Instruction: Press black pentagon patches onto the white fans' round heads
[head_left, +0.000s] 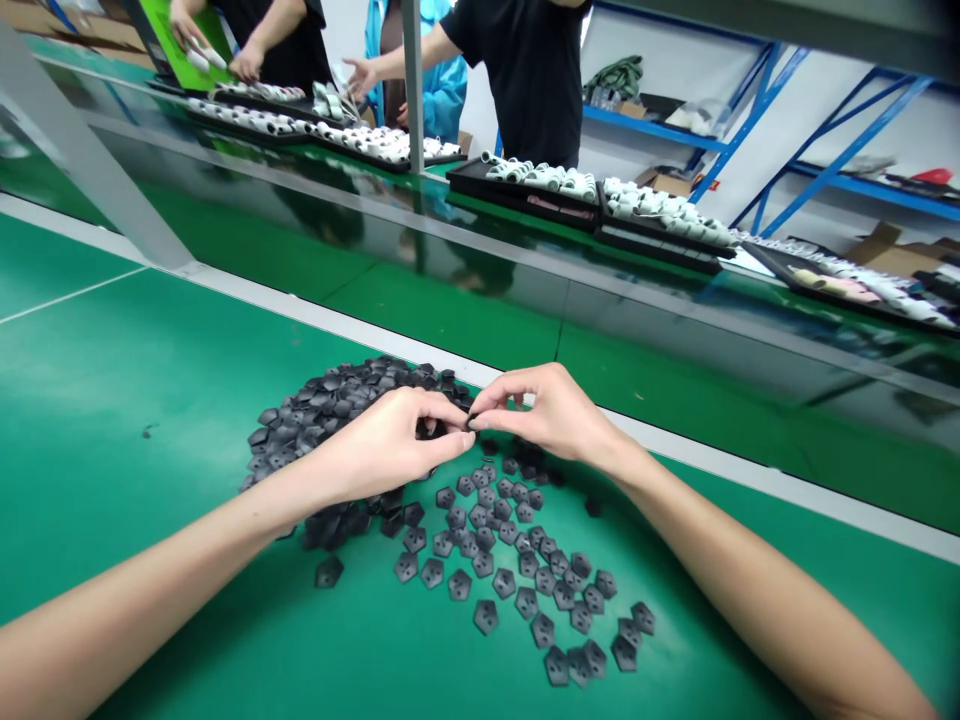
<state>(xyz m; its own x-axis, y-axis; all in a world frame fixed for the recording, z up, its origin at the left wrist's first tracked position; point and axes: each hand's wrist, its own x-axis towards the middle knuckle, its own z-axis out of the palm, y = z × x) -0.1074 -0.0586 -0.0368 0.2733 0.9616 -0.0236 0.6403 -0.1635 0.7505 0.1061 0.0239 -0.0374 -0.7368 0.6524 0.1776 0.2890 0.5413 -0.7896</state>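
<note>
My left hand (409, 435) and my right hand (544, 410) meet over the green table, fingertips pinched together on one small black piece (471, 422). Most of that piece is hidden by the fingers, so its exact shape cannot be made out. Under and behind my left hand lies a heap of black pentagon-shaped pieces (322, 410). Nearer to me, below both hands, several black pentagonal pieces with small holes (486, 615) are spread out, mostly flat and some overlapping. A lone black piece (328, 572) rests left of the spread.
Beyond the table's pale edge strip (360, 330) runs a green conveyor belt (465, 290). Black trays of white tubular parts (547, 178) stand on its far side. Metal posts (97, 150) rise from the frame. Other people (532, 80) stand across, near blue shelves (652, 128).
</note>
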